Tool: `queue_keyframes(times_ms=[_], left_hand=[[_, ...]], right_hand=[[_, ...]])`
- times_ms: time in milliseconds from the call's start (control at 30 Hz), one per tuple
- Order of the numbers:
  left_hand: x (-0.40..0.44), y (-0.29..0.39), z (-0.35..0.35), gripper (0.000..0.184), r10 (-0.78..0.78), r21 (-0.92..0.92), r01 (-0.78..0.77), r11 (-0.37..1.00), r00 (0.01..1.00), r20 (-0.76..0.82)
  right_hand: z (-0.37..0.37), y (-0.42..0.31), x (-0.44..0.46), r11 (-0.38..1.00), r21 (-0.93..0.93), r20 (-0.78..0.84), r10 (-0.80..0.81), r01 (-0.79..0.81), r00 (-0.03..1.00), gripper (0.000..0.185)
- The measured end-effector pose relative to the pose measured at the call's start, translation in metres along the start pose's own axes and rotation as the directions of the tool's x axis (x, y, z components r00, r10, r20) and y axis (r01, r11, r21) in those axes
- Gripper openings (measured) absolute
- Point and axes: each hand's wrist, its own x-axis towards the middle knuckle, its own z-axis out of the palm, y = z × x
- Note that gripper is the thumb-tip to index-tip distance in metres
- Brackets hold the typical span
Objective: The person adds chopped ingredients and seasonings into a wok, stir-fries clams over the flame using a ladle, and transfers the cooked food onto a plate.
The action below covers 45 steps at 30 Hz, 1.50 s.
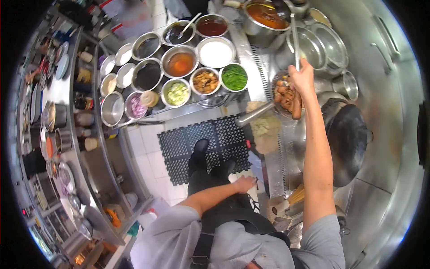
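Note:
My right hand [302, 78] is closed round the long metal handle of a ladle [295, 40]. The handle reaches up to the pot of orange-red liquid [264, 15], where a dark ladle bowl shows at the rim. Just left of and below this hand, browned food pieces [283, 95] lie in a round pan or strainer, whose thick handle [255, 114] points to the lower left. My left hand [245, 184] is low by the counter's front edge, its fingers curled; what they hold, if anything, is too small to name.
A large dark wok [347, 141] sits on the right. Metal bowls of sauces, chopped greens [234, 77] and onion [135, 105] stand upper left of centre. A crumpled cloth [264, 130] lies on the counter edge. Black mat [206, 143] underfoot; shelves at left.

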Motion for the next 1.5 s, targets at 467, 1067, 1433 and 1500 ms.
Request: queue_keyframes(times_ms=[467, 1067, 1433, 1500], left_hand=[[-0.179, -0.195, -0.340, 0.012, -0.607, -0.310, 0.610, 0.729, 0.366, -0.706], [-0.224, -0.195, -0.390, 0.021, -0.633, -0.256, 0.612, 0.749, 0.546, -0.548], [-0.235, -0.230, -0.403, 0.018, -0.758, -0.927, 0.230, 0.297, 0.647, -0.083], [-0.241, -0.232, -0.398, 0.018, -0.759, -0.934, 0.222, 0.281, 0.647, -0.074]], right_hand=[[-0.023, -0.050, -0.181, 0.158, 0.826, 0.541, 0.050, -0.541, 0.840, 0.045], [0.016, -0.082, -0.259, 0.347, 0.671, 0.590, 0.285, -0.655, 0.755, 0.046], [0.036, -0.074, -0.252, 0.301, 0.653, 0.659, 0.227, -0.695, 0.717, 0.046], [0.037, -0.072, -0.252, 0.298, 0.644, 0.670, 0.224, -0.704, 0.708, 0.045]])
